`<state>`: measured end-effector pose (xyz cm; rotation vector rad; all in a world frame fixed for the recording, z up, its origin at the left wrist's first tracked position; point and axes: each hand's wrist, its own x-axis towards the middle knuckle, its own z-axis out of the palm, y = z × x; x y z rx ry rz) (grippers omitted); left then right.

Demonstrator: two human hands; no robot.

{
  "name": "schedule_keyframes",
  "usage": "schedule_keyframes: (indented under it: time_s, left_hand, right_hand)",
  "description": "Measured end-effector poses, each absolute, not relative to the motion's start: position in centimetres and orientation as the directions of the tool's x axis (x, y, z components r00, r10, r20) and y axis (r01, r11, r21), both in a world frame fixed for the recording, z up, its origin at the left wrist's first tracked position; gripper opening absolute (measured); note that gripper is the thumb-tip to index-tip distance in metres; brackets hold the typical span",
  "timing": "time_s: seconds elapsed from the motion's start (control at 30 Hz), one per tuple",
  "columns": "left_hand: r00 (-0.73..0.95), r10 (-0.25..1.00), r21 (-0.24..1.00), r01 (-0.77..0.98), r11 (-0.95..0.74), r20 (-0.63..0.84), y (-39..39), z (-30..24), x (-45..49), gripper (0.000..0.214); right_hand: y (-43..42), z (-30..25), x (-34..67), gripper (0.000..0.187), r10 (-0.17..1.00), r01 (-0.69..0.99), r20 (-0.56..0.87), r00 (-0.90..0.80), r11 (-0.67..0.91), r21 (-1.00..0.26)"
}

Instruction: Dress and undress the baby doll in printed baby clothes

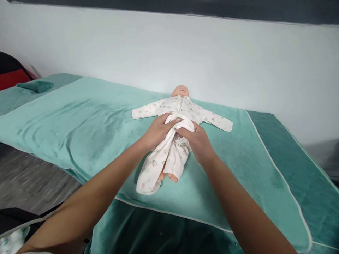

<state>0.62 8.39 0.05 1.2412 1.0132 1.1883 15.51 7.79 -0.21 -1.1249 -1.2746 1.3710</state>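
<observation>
A baby doll (180,90) lies on its back, head toward the wall. It wears a white printed baby top (169,106) with both sleeves spread out sideways. White printed baby pants (153,169) cover its legs, and its feet show near the hems; one pant leg reaches past the foot. My left hand (160,130) grips the waistband of the pants from the left. From the right, my right hand (194,141) is closed on the same waistband, thumb on top. The fabric is bunched between both hands, over the doll's lower body.
A light green blanket (92,116) with pale edging covers the bed beneath the doll. Darker green fabric (299,169) shows at the right and front. The white wall (169,49) stands behind. Something red and black (12,76) is at far left, above the grey floor (34,180).
</observation>
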Motion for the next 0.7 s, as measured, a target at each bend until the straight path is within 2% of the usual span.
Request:
schedule_keyframes:
  time_s: [0.07, 0.13, 0.23, 0.37, 0.43, 0.5, 0.57, 0.63, 0.7]
  left_hand:
    - [0.176, 0.984, 0.995, -0.101, -0.014, 0.031, 8.6, -0.1, 0.3, 0.037]
    - [0.2, 0.98, 0.988, -0.153, 0.032, -0.001, 9.0, -0.4, -0.1, 0.043]
    - [0.223, 0.972, 0.974, -0.195, 0.114, -0.07, 9.3, -0.9, -1.1, 0.051]
    - [0.446, 0.882, 0.986, 0.003, 0.167, -0.151, 8.9, -0.8, -3.0, 0.046]
    - [0.525, 0.83, 0.982, 0.099, 0.162, -0.19, 8.5, -0.7, -3.5, 0.045]
    - [0.47, 0.865, 0.984, 0.055, 0.17, -0.176, 8.2, -0.7, -3.6, 0.044]
    - [0.364, 0.924, 0.982, -0.097, 0.162, -0.117, 8.0, -1.0, -3.1, 0.042]
    - [0.316, 0.945, 0.963, -0.217, 0.16, -0.086, 7.9, -1.4, -2.4, 0.04]
    - [0.266, 0.961, 0.954, -0.262, 0.147, -0.074, 7.8, -1.8, -1.9, 0.036]
  right_hand:
    - [7.9, -0.2, 15.6, 0.027, 0.98, -0.105, -0.034, -0.198, -0.056, -0.993]
    - [7.9, -0.1, 15.8, 0.032, 0.959, -0.14, -0.037, -0.281, -0.079, -0.987]
    - [8.0, -0.2, 16.2, 0.039, 0.937, -0.123, -0.028, -0.349, -0.075, -0.99]
    - [8.5, -1.1, 16.3, 0.022, 0.986, 0.01, 0.077, -0.148, 0.08, -0.997]
    - [8.8, -1.6, 16.2, 0.019, 0.986, 0.055, 0.128, -0.102, 0.135, -0.989]
    - [8.9, -1.7, 16.0, 0.019, 0.979, 0.033, 0.137, -0.151, 0.143, -0.989]
    - [9.0, -1.5, 15.9, 0.025, 0.958, 0.013, 0.101, -0.269, 0.108, -0.994]
    - [9.0, -1.0, 15.7, 0.029, 0.902, 0.074, 0.018, -0.43, 0.056, -0.996]
    - [9.0, -0.6, 15.6, 0.028, 0.838, 0.176, -0.068, -0.541, 0.033, -0.984]
